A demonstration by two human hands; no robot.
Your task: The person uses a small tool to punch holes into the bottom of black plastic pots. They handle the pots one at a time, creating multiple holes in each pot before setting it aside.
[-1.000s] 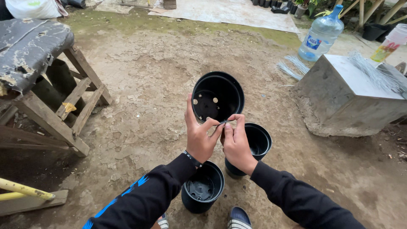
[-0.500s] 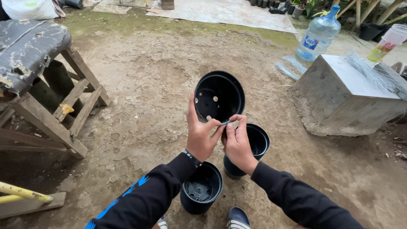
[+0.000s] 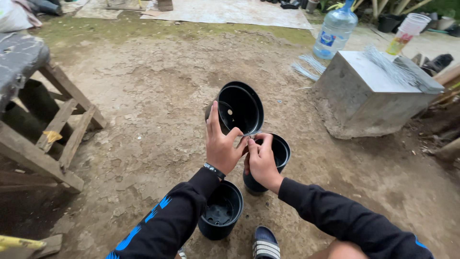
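Ground: bare packed dirt | left: wooden bench | right: concrete block | light: daylight, probably overcast

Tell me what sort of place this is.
Probably an outdoor yard used for potting or nursery work. The ground is bare packed dirt, the hands work among black plastic plant pots, and a concrete block and a rough wooden bench stand close by.

A single head-worn camera is looking steeply down and forward from the person's own eye level, sitting close above the left hand and right hand, while taking in the dirt ground farther ahead.
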